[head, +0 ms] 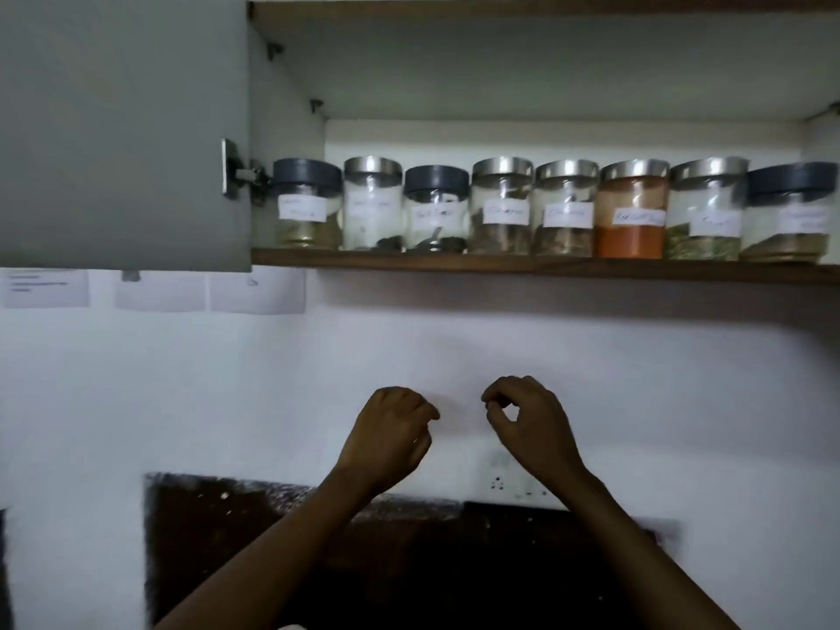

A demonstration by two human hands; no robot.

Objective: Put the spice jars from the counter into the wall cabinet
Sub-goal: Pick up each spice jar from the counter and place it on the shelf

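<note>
Several labelled glass spice jars stand in a row on the wall cabinet's lower shelf (500,265). A dark-lidded jar (307,204) is at the left end, and a jar of orange-red powder (632,211) stands right of the middle. Another dark-lidded jar (793,211) ends the row at the right. Well below the shelf, in front of the white wall, my left hand (391,431) and my right hand (529,418) hover side by side. Both have loosely curled fingers and hold nothing. The counter is out of view.
The grey cabinet door (122,129) hangs open at the left, its hinge (238,172) beside the first jar. Paper notes (254,291) are stuck on the wall under it. A white wall socket (513,482) sits above a dark panel (318,552) below my hands.
</note>
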